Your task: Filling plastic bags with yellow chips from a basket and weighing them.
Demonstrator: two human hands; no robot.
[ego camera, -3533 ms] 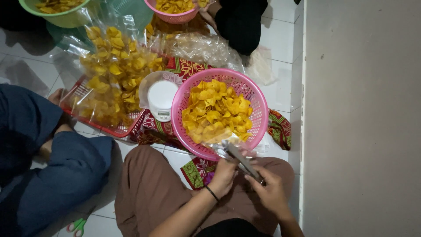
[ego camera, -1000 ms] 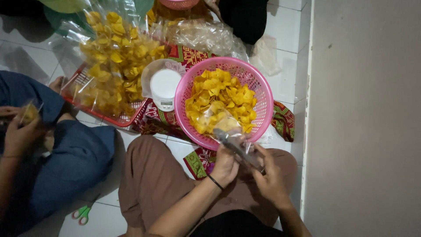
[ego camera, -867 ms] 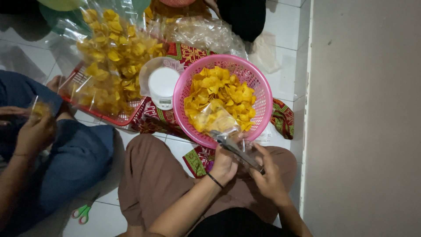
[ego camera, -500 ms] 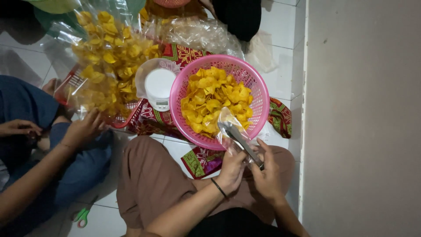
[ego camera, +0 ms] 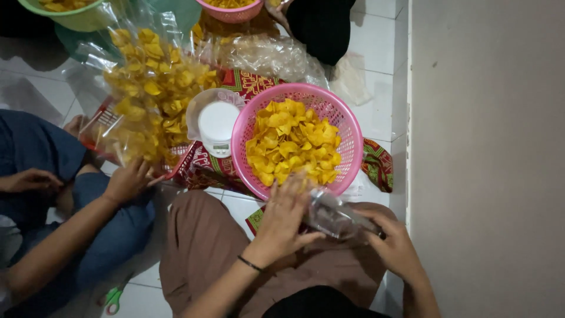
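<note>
My fingers (ego camera: 292, 203) on the left hand (ego camera: 282, 221) are spread and curled over the mouth end of a small clear plastic bag (ego camera: 332, 215), pressing it against my lap just at the near rim of the pink basket (ego camera: 353, 126). My right hand (ego camera: 394, 244) is closed around the bag's other end, pinching the plastic from below. The bag lies roughly sideways across my brown-trousered thighs (ego camera: 206, 247), its long axis running from the basket side at my left down toward my right hand, mouth pointing up-left toward the basket. What it holds is blurred, so I cannot tell how full it is.

To do this well, I judge I should keep the right hand's pinch firm so the bag stays taut, and let the left fingers hold the opening wide and close to the rim so nothing spills onto the floor tiles (ego camera: 376, 112).

Beyond my hands, the basket is heaped with yellow chips (ego camera: 291, 141). Just beside it, to the left, sits a small white kitchen scale (ego camera: 218, 123). Further left, another person's hand (ego camera: 126, 182) touches a large clear bag of the same chips (ego camera: 150, 100). At the far edge are a green bowl (ego camera: 76, 17) and a second pink basket (ego camera: 232, 12).
</note>
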